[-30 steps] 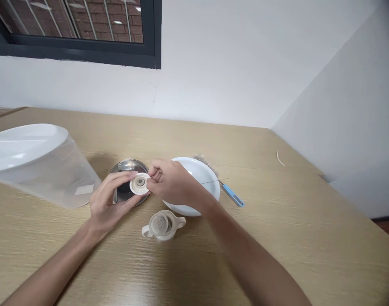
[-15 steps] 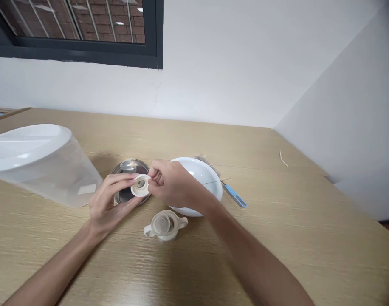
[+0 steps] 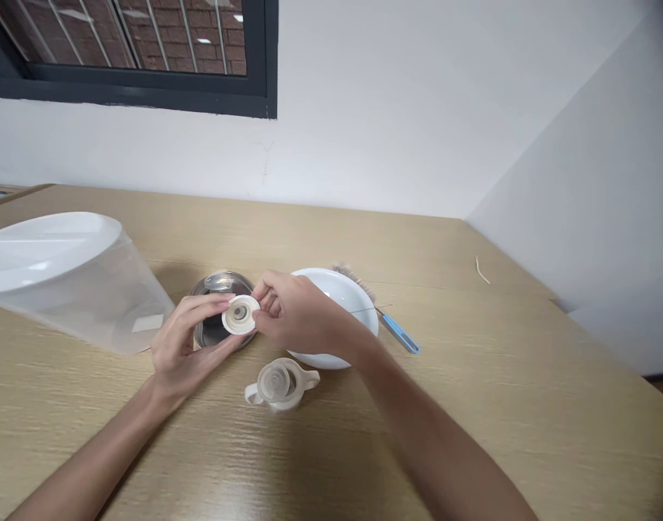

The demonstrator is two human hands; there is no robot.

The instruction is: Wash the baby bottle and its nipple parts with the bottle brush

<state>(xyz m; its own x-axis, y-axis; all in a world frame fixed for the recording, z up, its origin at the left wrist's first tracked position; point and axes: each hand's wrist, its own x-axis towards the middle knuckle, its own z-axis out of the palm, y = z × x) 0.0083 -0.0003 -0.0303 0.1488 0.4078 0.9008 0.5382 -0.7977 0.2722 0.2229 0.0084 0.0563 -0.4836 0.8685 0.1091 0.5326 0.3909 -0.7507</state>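
Two hands: left hand [image 3: 180, 349] curled under the left edge of a cream plastic disc [image 3: 239, 315], right hand [image 3: 297, 312] pinching its right edge — both grasping it.
Disc: held between them, above a round metal lid [image 3: 212, 333], left of a white bowl [image 3: 347, 298].

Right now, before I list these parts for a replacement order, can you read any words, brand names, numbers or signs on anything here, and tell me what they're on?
No text can be read anywhere. The white patch on the clear plastic container may be a label, but nothing on it is legible. The cream plastic disc held by the left hand and right hand shows no readable marks.
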